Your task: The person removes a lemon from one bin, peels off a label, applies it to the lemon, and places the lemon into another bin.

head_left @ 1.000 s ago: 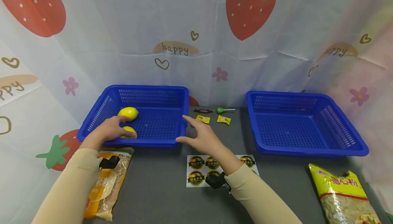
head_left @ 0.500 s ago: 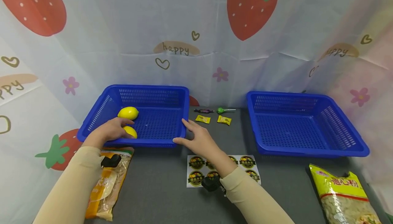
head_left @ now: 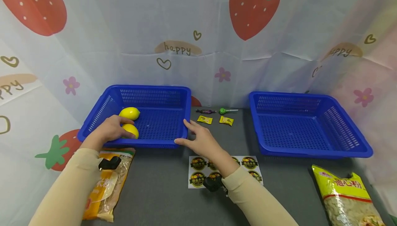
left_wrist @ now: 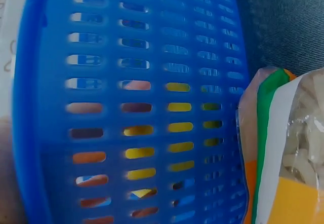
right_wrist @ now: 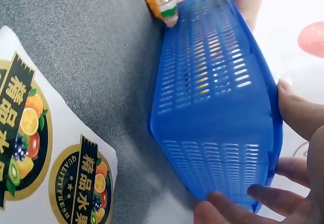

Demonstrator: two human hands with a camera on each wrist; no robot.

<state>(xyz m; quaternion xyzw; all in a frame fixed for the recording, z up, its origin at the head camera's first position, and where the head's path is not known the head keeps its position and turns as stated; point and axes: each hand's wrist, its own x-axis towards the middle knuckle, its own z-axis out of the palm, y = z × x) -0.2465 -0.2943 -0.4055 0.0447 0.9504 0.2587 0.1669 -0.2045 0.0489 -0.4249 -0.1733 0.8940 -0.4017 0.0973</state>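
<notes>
My left hand (head_left: 111, 128) reaches over the front rim of the left blue basket (head_left: 164, 142) and holds the nearer lemon (head_left: 131, 130) between thumb and fingers. Another lemon (head_left: 129, 113) lies just behind it on the basket floor. In the left wrist view, yellow peel and parts of the fingers show through the slotted front wall (left_wrist: 55, 117). My right hand (head_left: 201, 140) holds the front right corner of the same basket. Its thumb (right_wrist: 298, 107) lies at the front rim, and its other fingers spread along the end wall (right_wrist: 212, 158).
A second blue basket (head_left: 291, 152) stands at right. Two yellow sweets, a dark wrapped sweet (head_left: 205, 111) and a green lollipop (head_left: 223, 111) lie between the baskets. A sticker sheet (head_left: 197, 171) lies under the right forearm. Food bags lie front left (head_left: 107, 184) and front right (head_left: 348, 191).
My right hand has moved slightly left and down onto the basket's corner. The left hand shifts slightly around the nearer lemon, which shows more now. The basket has stayed in place.
</notes>
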